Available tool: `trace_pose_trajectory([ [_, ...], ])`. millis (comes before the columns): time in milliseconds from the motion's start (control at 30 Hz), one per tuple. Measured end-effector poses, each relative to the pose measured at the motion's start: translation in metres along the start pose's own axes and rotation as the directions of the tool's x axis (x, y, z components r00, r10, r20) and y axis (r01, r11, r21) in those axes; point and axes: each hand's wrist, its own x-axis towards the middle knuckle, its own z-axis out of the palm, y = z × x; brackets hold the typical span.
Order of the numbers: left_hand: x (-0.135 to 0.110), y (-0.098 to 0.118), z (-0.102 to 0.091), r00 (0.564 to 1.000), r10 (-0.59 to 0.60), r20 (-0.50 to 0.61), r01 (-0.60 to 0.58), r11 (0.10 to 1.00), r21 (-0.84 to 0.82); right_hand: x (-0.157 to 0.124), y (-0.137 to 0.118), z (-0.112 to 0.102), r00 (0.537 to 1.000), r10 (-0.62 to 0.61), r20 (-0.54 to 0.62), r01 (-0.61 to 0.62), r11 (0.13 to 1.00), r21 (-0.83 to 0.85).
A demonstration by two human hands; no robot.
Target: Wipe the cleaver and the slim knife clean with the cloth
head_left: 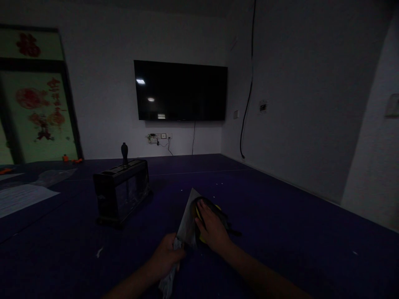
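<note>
My left hand [170,255] is closed round the handle of a broad-bladed kitchen knife [187,220], its tip pointing forward and up. What looks like crumpled clear wrap covers the handle. My right hand [212,228] presses a black-and-yellow cloth-like thing [222,214] against the right side of the blade, fingers together. The dim light hides exactly what this thing is. To the left stands a black box-shaped holder [121,187] that looks like a knife block. A dark, rounded handle [124,153] sticks up from its top.
The dark blue surface [264,232] carries small white scraps. White paper [25,197] and clear plastic [52,177] lie at the left, with small orange things [65,158] farther back. A television [181,91] hangs on the far wall; a black cable [249,91] runs down the right wall.
</note>
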Motion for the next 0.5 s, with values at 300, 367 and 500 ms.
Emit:
trace_pose_trajectory([
  [300, 0.0001, -0.0016, -0.0008, 1.000, -0.023, -0.006, 0.023, 0.999, 0.040, 0.0013, -0.0020, -0.0017, 0.999, 0.008, 0.031, -0.007, 0.999, -0.032],
  [367, 0.0000, -0.0014, -0.0006, 1.000, -0.019, -0.009, 0.019, 1.000, 0.021, 0.0012, -0.0024, -0.0019, 1.000, 0.008, 0.029, -0.007, 0.999, -0.032],
  [500, -0.0001, -0.0005, -0.0003, 1.000, -0.024, -0.011, 0.024, 1.000, 0.005, 0.0006, -0.0015, -0.0008, 1.000, 0.006, 0.006, -0.006, 1.000, -0.020],
])
